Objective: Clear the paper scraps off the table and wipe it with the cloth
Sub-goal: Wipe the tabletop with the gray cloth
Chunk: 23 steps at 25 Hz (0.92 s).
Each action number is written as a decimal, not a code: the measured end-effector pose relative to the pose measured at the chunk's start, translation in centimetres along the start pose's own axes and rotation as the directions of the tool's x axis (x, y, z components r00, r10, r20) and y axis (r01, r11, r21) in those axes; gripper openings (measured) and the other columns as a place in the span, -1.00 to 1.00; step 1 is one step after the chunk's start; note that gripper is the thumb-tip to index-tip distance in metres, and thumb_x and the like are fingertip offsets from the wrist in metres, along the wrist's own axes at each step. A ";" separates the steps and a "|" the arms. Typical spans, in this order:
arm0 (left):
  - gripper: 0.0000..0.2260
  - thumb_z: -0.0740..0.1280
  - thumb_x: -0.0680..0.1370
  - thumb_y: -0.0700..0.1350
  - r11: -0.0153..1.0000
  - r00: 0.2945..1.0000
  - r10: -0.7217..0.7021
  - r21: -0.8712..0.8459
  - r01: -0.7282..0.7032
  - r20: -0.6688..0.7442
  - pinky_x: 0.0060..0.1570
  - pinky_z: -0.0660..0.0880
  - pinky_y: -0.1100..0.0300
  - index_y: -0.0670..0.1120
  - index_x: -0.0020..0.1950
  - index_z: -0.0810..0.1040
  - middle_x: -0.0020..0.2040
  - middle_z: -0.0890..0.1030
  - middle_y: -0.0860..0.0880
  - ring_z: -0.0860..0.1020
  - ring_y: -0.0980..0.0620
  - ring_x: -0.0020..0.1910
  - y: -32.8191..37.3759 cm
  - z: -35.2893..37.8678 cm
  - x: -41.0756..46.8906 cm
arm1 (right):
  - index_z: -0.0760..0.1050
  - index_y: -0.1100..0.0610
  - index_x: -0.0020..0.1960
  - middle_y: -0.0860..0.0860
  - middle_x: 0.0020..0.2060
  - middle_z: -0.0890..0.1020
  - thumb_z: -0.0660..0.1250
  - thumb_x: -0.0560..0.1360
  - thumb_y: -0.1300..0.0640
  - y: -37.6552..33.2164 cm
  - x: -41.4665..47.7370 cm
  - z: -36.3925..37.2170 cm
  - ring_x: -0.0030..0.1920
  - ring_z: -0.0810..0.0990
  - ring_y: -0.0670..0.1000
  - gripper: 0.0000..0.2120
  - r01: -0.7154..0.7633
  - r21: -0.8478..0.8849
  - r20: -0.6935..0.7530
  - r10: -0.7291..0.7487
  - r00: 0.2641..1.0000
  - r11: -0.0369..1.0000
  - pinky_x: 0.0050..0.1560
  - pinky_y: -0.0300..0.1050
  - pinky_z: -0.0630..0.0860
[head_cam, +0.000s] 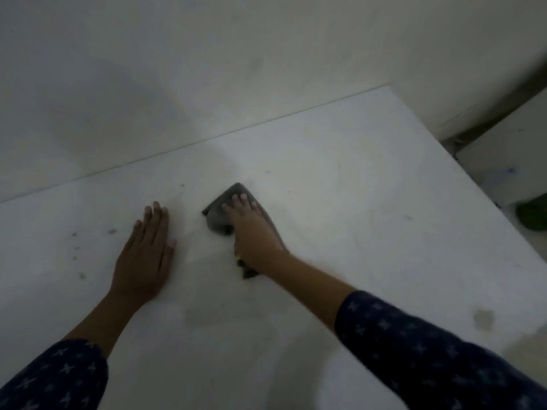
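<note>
On the white table (355, 202), dark specks (77, 253) are lying left of the left hand (145, 255), which is resting flat with straight fingers, while a brownish stain (484, 319) is showing near the right edge and a blurred green object (534, 216) is sitting beyond it. The grey cloth (219, 214) is lying mid-table under the right hand (254, 235), whose straight fingers are pressing it down, cloth showing past the fingertips and behind the wrist. Its long axis is running away from the person, its pointed corner aiming at the wall (207, 69).

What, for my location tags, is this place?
Likely a plain indoor room, perhaps a home: a white table against a bare wall, the right hand pressing a grey cloth on it.
</note>
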<state>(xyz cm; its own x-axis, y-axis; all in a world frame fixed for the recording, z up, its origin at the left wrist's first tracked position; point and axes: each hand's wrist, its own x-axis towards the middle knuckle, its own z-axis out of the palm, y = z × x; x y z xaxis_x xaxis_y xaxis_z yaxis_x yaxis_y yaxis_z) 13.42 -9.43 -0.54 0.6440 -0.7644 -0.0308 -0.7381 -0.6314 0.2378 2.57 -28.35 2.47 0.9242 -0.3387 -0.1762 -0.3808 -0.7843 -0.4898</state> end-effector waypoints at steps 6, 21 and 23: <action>-0.39 -0.21 0.58 0.15 0.987 0.993 0.121 -0.110 -0.120 0.002 0.47 -0.25 0.29 -0.20 0.52 -0.04 0.54 -0.07 -0.13 -0.11 -0.03 0.53 9.4 2.3 1.8 | 0.22 0.06 0.47 0.03 0.41 0.33 0.26 0.48 0.29 12.6 0.9 -4.7 0.09 0.61 0.16 -0.41 -0.239 0.229 -0.270 0.298 0.916 0.943 0.02 0.03 0.61; -0.38 -0.22 0.59 0.15 0.999 0.996 -0.036 -0.022 0.034 -0.079 0.49 -0.17 0.17 -0.25 0.50 -0.01 0.52 -0.01 -0.15 -0.04 -0.04 0.52 16.4 6.0 5.2 | 0.18 0.20 0.48 0.14 0.51 0.16 0.09 0.53 0.34 13.8 2.9 -4.7 0.53 0.06 0.07 -0.49 0.070 -0.006 -0.121 -0.070 0.990 0.998 0.53 -0.12 -0.06; -0.41 -0.16 0.59 0.10 0.999 0.996 -0.045 -0.015 0.044 -0.072 0.48 -0.22 0.24 -0.24 0.51 -0.02 0.52 -0.03 -0.13 -0.05 -0.03 0.53 16.4 6.1 5.2 | 0.20 0.17 0.48 0.11 0.50 0.21 0.13 0.53 0.33 15.8 5.6 -6.9 0.50 0.17 0.06 -0.48 0.086 -0.057 -0.164 -0.094 0.982 0.995 0.51 -0.13 0.05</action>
<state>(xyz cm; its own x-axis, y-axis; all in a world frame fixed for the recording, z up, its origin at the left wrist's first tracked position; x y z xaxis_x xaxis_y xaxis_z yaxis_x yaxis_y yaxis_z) 3.45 -24.55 -2.77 0.6893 -0.7240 0.0280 -0.7059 -0.6624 0.2508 1.51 -46.20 -0.37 0.9388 -0.3442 0.0129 -0.3013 -0.8388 -0.4535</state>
